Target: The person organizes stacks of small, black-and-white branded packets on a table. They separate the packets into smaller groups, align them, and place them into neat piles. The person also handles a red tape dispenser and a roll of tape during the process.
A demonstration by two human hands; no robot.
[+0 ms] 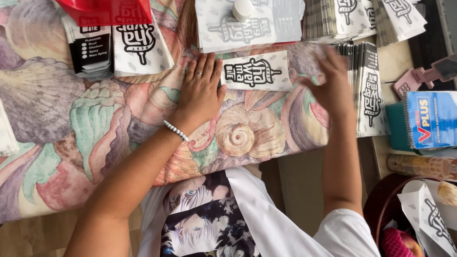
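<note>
Seashell-print cloth (71, 119) carries a thin, light paper sleeve (254, 71); beside it left hand (201, 93) lies flat, right hand (331, 85) open, blurred, empty.

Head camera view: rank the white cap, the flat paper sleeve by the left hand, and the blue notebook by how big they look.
1. Blue notebook, partly cut off by the edge, and paper sleeve: too alike to rank.
2. White cap, clearly smallest.

left hand (201, 90) flat, right hand (328, 83) blurred, open
</note>
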